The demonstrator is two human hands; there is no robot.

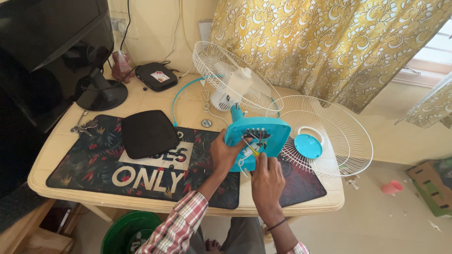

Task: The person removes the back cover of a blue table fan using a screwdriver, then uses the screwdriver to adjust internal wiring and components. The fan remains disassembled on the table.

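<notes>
A turquoise fan base point(263, 134) is held tilted up on its edge near the front right of the table point(66, 141), its open underside with exposed wires point(256, 136) turned toward the camera. The base's long axis runs left to right, rising slightly to the right, and its stem end points away toward the curtain point(325, 42). The left hand point(225, 154) is clamped on the lower left edge of the base, fingers wrapped behind it. The right hand point(266, 181) is placed just below the base, its fingers closed together on a small yellow-handled tool point(254, 151), whose tip is pointed up into the wiring; the tool's kind cannot be told.

Behind the base, a white fan motor with its rear grille point(233, 80) is seen, tilted. To the right of the base, a white front grille point(325, 134) with a turquoise centre cap point(308, 146) is laid flat, overhanging the table edge. To the left of the base, a black router-like box point(149, 133) is set on a dark floral mat point(94, 164). Far left of the base, a monitor point(52, 47) is stood. A green bucket point(129, 233) is seen under the table.
</notes>
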